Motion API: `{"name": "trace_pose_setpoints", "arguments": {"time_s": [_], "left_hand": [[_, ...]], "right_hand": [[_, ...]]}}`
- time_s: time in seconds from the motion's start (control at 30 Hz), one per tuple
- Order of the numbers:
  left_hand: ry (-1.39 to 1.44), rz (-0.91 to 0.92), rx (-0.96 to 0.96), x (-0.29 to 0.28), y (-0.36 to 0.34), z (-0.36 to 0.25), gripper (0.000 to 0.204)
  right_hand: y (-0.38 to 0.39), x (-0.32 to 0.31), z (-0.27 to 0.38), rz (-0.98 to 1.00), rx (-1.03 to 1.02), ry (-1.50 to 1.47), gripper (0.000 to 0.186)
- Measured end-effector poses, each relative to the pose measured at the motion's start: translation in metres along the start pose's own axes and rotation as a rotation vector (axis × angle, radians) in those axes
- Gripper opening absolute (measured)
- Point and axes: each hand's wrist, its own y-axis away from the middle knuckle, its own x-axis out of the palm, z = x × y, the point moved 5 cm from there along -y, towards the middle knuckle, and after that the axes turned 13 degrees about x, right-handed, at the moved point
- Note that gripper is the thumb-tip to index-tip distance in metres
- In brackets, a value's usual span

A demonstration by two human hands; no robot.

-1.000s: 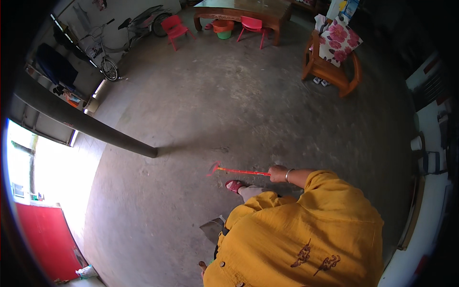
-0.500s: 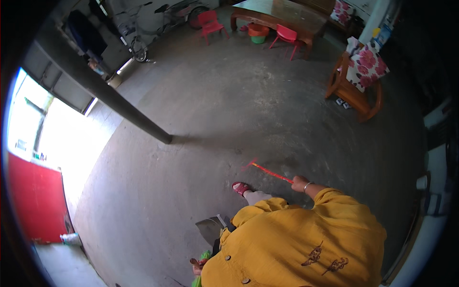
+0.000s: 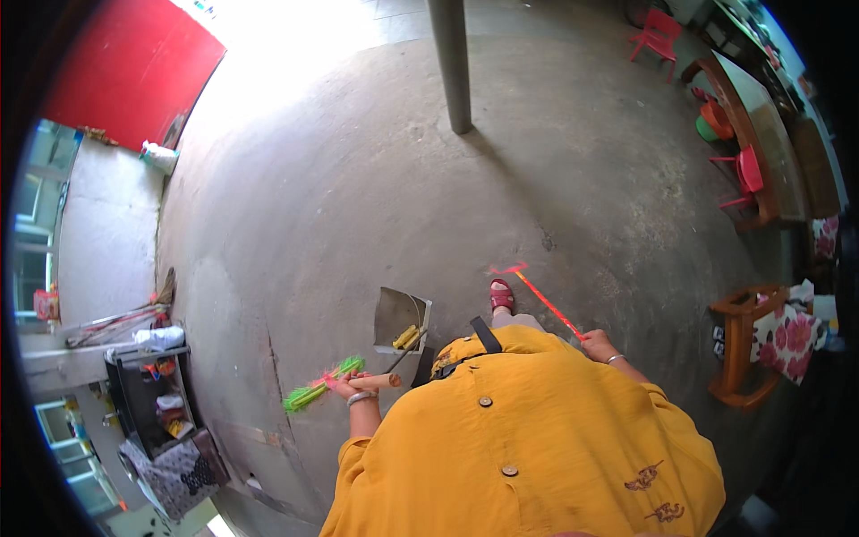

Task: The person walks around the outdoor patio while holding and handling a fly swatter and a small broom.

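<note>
While right hand (image 3: 599, 345) grips red stick (image 3: 549, 306), left hand (image 3: 345, 386) curled, clasping wooden handle (image 3: 379, 381)

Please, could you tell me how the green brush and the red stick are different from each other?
Colour: the green brush is mostly bright green, while the red stick is mostly red-orange.
Shape: the brush looks bushy; the stick is thin and straight.
Place: the brush is at the left hand, the stick in the right hand.
Both show some pink.

Grey floor (image 3: 358, 197); dark pillar (image 3: 452, 63); red panel (image 3: 134, 72) upper left
</note>
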Motion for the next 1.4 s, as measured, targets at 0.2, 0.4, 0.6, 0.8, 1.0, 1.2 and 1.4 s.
{"name": "trace_pose_setpoints", "arguments": {"time_s": [0.2,0.4,0.6,0.8,1.0,1.2,1.4], "left_hand": [[0.126,-0.12,0.069,-0.041,-0.028,0.0,0.011],[0.117,-0.293,0.053,-0.044,0.035,-0.007,0.01],[0.159,-0.393,0.144,-0.072,0.048,-0.002,0.013],[0.184,-0.469,0.187,-0.06,0.069,0.002,0.015],[0.188,-0.462,0.079,-0.047,0.049,0.011,0.019],[0.295,-0.431,0.04,-0.038,-0.024,0.037,0.016],[0.492,-0.394,-0.035,0.005,-0.049,0.027,0.018]], "right_hand": [[-0.043,-0.021,0.026,-0.014,-0.182,0.177,0.016],[-0.081,-0.052,0.073,0.003,-0.248,0.225,0.015],[-0.083,-0.069,0.139,0.3,-0.097,0.02,0.023],[-0.113,-0.066,0.18,0.153,-0.365,0.252,0.028],[-0.161,-0.057,0.201,0.223,-0.284,0.395,0.028],[-0.147,-0.044,0.274,0.248,-0.256,0.485,0.026],[-0.122,-0.039,0.344,0.3,-0.221,0.401,0.024]]}}
